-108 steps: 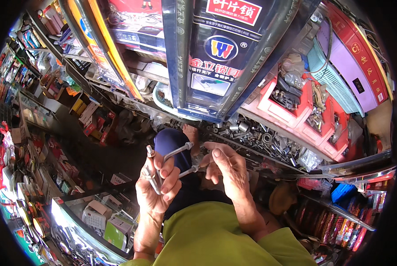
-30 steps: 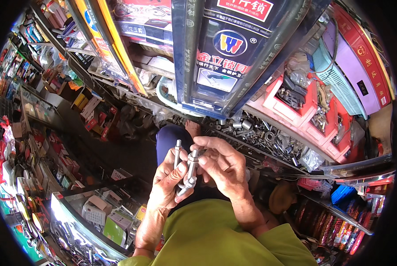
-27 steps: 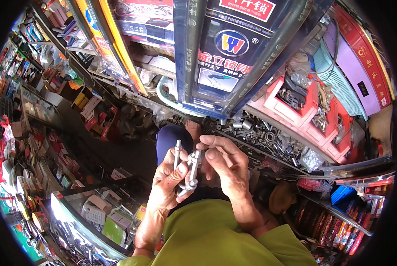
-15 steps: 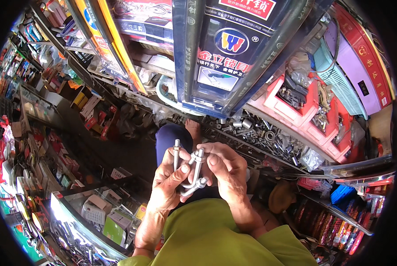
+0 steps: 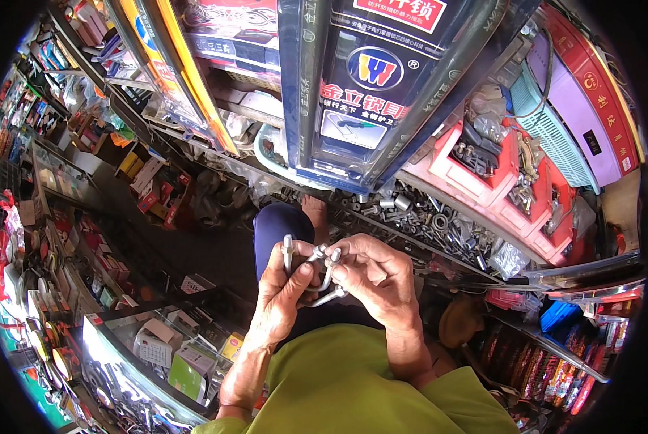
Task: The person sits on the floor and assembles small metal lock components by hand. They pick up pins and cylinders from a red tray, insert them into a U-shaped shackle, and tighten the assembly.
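Silver metal bolts (image 5: pixel 329 275), bent like U-bolts, with nuts on their ends, are between my hands in front of my lap. My left hand (image 5: pixel 279 300) is closed on them, its thumb pressing across. One straight end (image 5: pixel 288 253) stands up at the left hand's fingers. My right hand (image 5: pixel 382 283) has its thumb and fingers pinched around a nut-bearing end at the right. Another end points to the right below it. How the bent parts link is partly hidden by my fingers.
Ahead stands a dark blue display case (image 5: pixel 360 101). Loose metal fittings (image 5: pixel 425 220) lie on a low shelf, beside a pink-red divided bin (image 5: pixel 476 188) of hardware. A glass-topped counter (image 5: pixel 132 369) is at lower left. A teal basket (image 5: pixel 555 137) stands at far right.
My right hand has turned and shifted slightly right and its fingers have curled closer. The bolts have tilted, their upright ends now shorter in view.
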`<state>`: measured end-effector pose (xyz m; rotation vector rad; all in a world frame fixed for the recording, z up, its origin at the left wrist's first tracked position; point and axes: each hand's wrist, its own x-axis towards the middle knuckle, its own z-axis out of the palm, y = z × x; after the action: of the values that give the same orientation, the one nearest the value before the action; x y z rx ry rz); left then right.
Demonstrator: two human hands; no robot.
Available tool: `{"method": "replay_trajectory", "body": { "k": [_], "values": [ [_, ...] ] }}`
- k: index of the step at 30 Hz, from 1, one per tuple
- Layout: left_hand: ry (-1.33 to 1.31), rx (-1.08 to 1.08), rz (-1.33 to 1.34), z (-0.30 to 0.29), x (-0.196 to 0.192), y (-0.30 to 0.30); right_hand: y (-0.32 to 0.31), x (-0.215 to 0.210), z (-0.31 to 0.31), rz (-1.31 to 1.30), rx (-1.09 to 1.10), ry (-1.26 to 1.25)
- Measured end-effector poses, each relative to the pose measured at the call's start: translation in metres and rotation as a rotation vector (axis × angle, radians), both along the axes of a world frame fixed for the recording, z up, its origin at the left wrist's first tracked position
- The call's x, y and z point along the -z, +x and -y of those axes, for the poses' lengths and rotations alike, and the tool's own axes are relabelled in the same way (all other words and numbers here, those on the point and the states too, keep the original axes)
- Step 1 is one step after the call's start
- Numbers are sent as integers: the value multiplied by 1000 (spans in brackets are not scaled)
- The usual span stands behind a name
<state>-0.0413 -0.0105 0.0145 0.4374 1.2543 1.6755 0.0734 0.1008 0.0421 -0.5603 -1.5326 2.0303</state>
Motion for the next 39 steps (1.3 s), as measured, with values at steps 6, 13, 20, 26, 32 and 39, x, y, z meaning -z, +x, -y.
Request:
{"method": "replay_trajectory", "body": {
  "k": [6, 13, 20, 26, 32, 39],
  "values": [
    [-21, -29, 83, 0, -1, -1, 1, 5, 2, 87, 18, 78],
    [124, -83, 497, -3, 3, -6, -1, 8, -2, 49, -21, -45],
    [112, -82, 498, -6, 9, -3, 1, 16, -8, 89, 40, -15],
    [84, -61, 491, -8, 7, -4, 0, 23, -1, 101, 25, 111],
    [235, -83, 475, -10, 20, 4, -1, 20, -2, 126, 70, 258],
    [342, -65, 526, -10, 24, 3, -4, 22, 1, 103, 86, 236]
  ]
}}
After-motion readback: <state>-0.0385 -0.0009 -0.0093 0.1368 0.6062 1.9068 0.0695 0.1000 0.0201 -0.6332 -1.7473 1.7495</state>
